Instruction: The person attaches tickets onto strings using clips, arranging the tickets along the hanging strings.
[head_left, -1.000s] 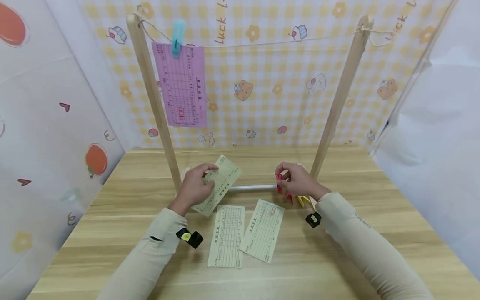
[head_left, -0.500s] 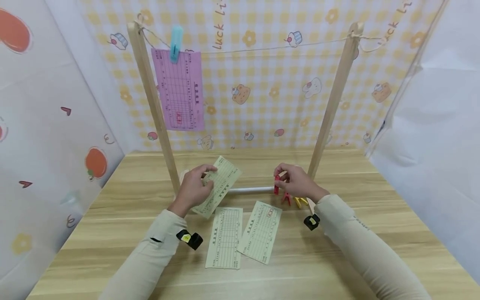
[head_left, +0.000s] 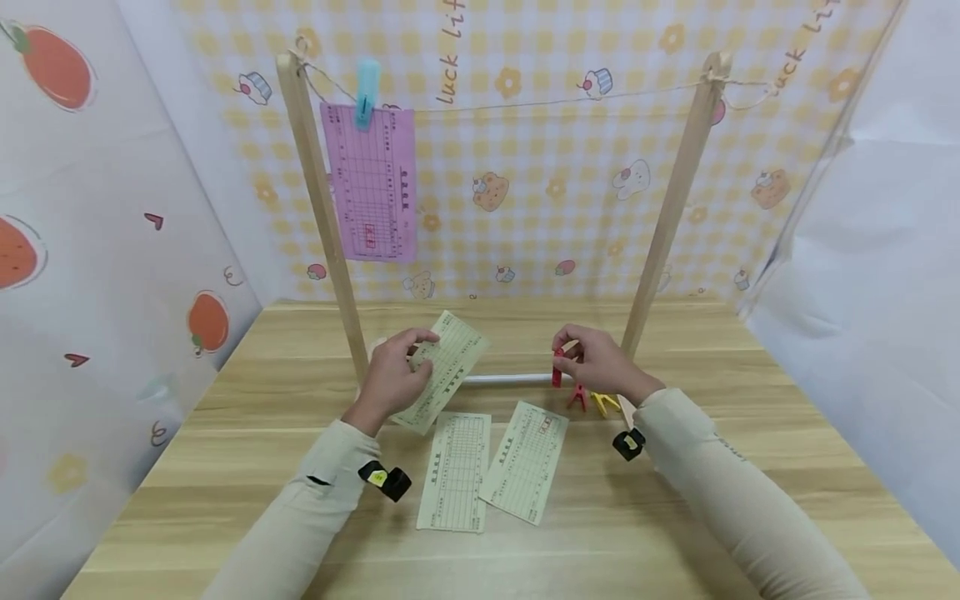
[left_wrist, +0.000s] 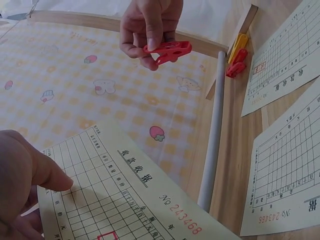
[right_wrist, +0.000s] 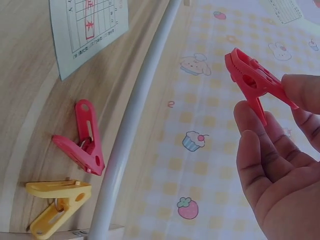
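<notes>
My left hand (head_left: 395,375) pinches a pale green printed receipt slip (head_left: 450,362) between thumb and fingers, tilted above the table. In the left wrist view the thumb (left_wrist: 50,172) presses on the face of that slip. On the right, my right hand (head_left: 596,360) holds a red clothespin (right_wrist: 252,82) by its handle ends, raised above the table. A second red clothespin (right_wrist: 85,142) and a yellow clothespin (right_wrist: 59,202) lie on the wood below that hand. Two more green slips, a left one (head_left: 453,475) and a right one (head_left: 527,467), lie flat in front of me, their edges meeting.
A wooden frame has a left post (head_left: 318,200) and a right post (head_left: 678,200), with a string (head_left: 517,104) between their tops. A blue clip (head_left: 367,92) fastens a purple slip (head_left: 375,187) to the string. A white rod (head_left: 517,379) runs low between the posts.
The head view has shifted slightly. Both hands stay nearly where they were, still holding the green slip and the red clothespin.
</notes>
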